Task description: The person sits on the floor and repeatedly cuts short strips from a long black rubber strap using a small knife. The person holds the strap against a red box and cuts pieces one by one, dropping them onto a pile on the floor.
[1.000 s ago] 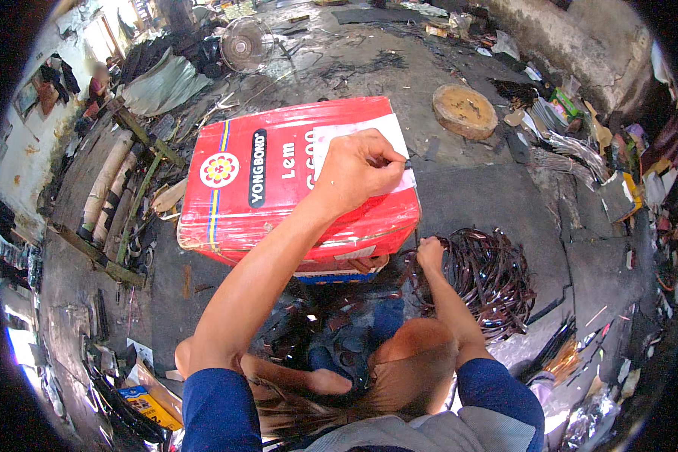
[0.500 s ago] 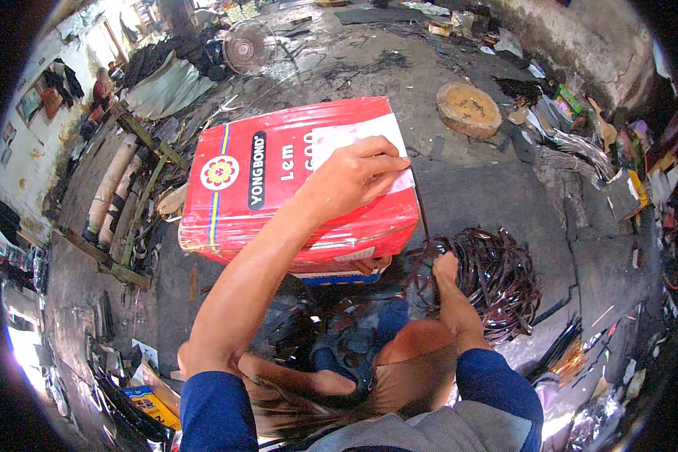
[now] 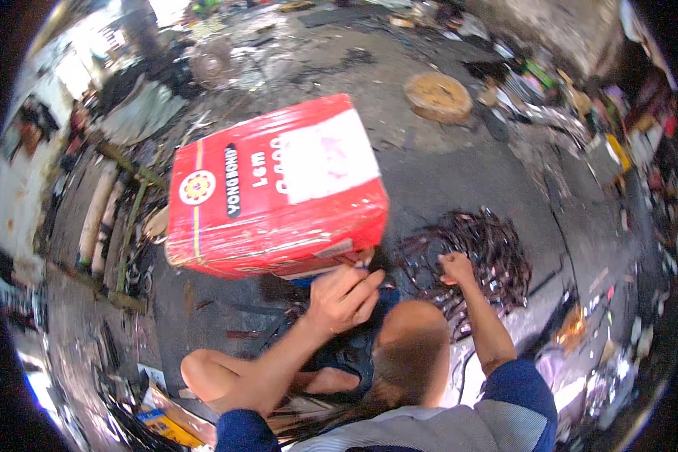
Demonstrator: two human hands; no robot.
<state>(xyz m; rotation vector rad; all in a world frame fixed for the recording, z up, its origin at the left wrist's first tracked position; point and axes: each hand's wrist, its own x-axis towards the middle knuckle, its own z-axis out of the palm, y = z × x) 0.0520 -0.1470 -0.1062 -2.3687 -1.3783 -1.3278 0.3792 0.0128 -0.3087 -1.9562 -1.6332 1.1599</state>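
Observation:
A red cardboard carton [image 3: 267, 226], wrapped in glossy film with a white patch on top, stands in front of me. My left hand [image 3: 345, 300] is at its lower front edge, by the right corner. Its fingers are bent and pinched together; whatever lies between them is too blurred to make out. To the right, a loose heap of shiny dark brown strips [image 3: 497, 264] lies on the floor. My right hand [image 3: 456, 269] is closed over the left part of that heap, its grip partly hidden and blurred.
A round wooden block [image 3: 438, 98] sits on the floor beyond the carton. Wooden poles [image 3: 98, 218] lie at the left, with a fan [image 3: 212, 62] farther back. Scrap and papers [image 3: 535, 105] line the right wall. My bent knees are close below the carton.
My left hand has come down from the carton's top right edge to its lower front. My right hand stays at the strips. The whole view has shifted and blurred.

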